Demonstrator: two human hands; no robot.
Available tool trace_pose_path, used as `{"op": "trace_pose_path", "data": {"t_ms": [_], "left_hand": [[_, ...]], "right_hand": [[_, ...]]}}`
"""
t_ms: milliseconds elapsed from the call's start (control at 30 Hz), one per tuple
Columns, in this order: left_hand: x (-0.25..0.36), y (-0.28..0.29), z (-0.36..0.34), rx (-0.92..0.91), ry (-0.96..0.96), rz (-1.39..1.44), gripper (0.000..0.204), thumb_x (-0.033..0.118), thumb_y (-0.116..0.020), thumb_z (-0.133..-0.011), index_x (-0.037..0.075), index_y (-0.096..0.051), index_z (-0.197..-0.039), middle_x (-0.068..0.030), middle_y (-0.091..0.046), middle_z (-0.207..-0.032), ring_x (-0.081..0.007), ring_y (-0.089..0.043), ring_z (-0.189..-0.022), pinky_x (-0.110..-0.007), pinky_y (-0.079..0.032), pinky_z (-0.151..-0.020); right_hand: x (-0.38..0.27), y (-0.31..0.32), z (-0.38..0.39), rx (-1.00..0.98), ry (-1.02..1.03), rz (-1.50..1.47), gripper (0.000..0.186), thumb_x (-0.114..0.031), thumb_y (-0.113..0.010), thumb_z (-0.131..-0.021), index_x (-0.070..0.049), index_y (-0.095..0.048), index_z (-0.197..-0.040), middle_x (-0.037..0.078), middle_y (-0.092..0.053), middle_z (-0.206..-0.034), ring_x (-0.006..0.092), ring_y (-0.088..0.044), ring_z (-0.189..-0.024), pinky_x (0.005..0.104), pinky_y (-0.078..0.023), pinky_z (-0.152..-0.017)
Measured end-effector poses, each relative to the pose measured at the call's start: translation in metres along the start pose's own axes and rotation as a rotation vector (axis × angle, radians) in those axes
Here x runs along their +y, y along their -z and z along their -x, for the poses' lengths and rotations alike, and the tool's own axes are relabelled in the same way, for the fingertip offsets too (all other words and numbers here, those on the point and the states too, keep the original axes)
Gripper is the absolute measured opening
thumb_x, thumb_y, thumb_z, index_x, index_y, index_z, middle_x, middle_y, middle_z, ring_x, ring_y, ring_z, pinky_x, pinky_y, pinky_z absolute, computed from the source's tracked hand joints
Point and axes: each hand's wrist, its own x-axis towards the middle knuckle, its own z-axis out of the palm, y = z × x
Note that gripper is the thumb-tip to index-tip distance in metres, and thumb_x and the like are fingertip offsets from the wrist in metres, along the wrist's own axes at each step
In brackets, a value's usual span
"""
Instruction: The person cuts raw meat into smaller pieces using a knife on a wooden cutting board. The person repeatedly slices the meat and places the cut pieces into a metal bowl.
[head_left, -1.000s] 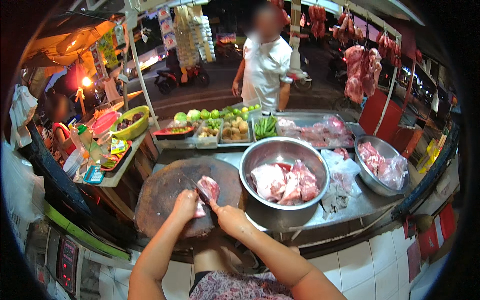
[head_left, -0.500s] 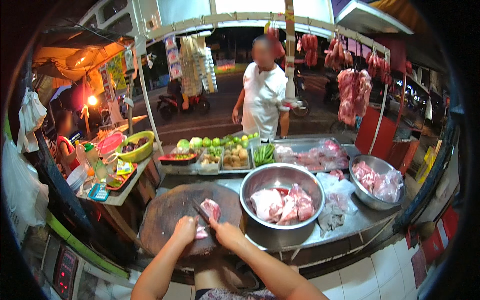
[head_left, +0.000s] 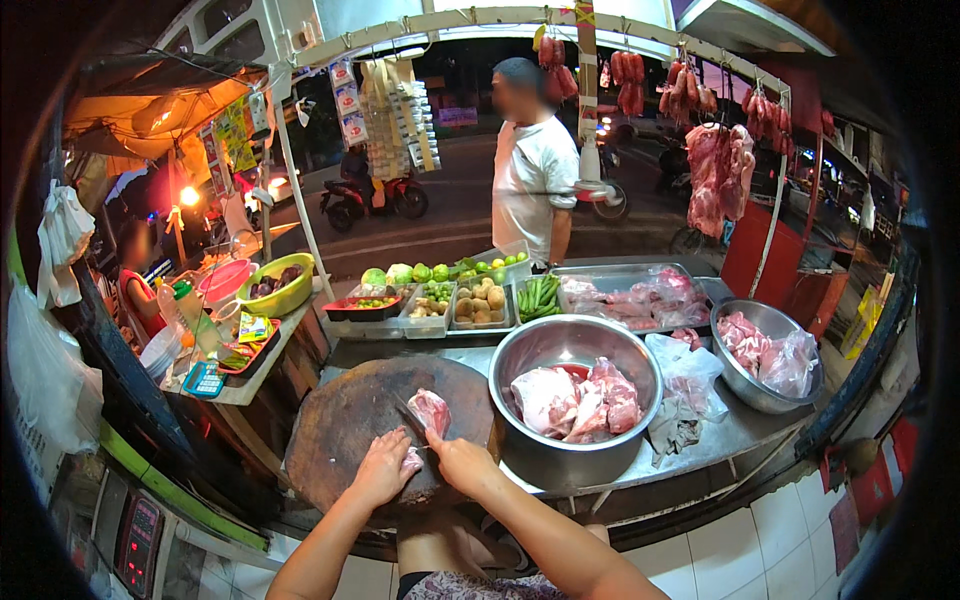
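On the round wooden chopping block (head_left: 340, 420) lies a chunk of raw meat (head_left: 430, 411). My right hand (head_left: 464, 464) is closed round the handle of a knife (head_left: 407, 412), whose blade lies slanted against the chunk's left side. My left hand (head_left: 384, 468) rests on the block left of the knife, its fingers stretched out. A small pale piece of meat (head_left: 412, 461) shows at its right edge, partly covered by the hand. The knife's handle is mostly hidden in my right hand.
Right of the block stands a steel bowl (head_left: 636, 440) of raw meat, with plastic bags (head_left: 690, 375) and another meat bowl (head_left: 808, 398) beyond. Vegetable trays (head_left: 480, 304) line the far edge. A person (head_left: 535, 180) stands across the counter. Meat and sausages (head_left: 718, 175) hang at right.
My left hand has loosened from a closed grip and its fingers now stretch out. The knife stays by the meat chunk. The person across the counter has turned sideways.
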Motion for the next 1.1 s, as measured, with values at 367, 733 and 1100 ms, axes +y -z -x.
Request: {"op": "trace_pose_path", "data": {"t_ms": [367, 733, 1100], "left_hand": [[0.008, 0.022, 0.006, -0.082, -0.002, -0.338, 0.024, 0.018, -0.064, -0.081, 0.002, -0.060, -0.099, -0.0174, -0.065, -0.103, -0.0353, -0.060, -0.099, -0.047, -0.047, -0.091], [-0.102, 0.019, 0.062, 0.525, 0.697, 0.992, 0.023, 0.024, -0.059, -0.098, 0.001, -0.057, -0.101, -0.0145, -0.067, -0.094, -0.0159, -0.061, -0.066, -0.027, -0.047, -0.055], [-0.021, 0.098, -0.052, 1.151, 0.166, 1.186, 0.031, 0.016, -0.056, -0.097, -0.010, -0.063, -0.112, -0.0153, -0.068, -0.103, -0.0095, -0.050, -0.067, -0.023, -0.040, -0.061]], "right_hand": [[-0.001, -0.005, -0.003, 0.052, 0.009, -0.069, 0.055, -0.006, -0.047, -0.089, -0.004, -0.043, -0.143, 0.025, -0.070, -0.090, 0.0407, -0.069, -0.083, 0.0537, -0.054, -0.072], [0.001, 0.013, 0.063, -0.020, -0.024, -0.078, 0.051, -0.006, -0.044, -0.093, -0.003, -0.041, -0.143, 0.022, -0.069, -0.083, 0.0403, -0.069, -0.075, 0.0507, -0.055, -0.064], [0.013, -0.001, 0.056, 0.058, -0.026, -0.143, 0.053, -0.005, -0.047, -0.090, 0.004, -0.040, -0.143, 0.019, -0.067, -0.079, 0.0386, -0.068, -0.072, 0.0478, -0.055, -0.061]]}}
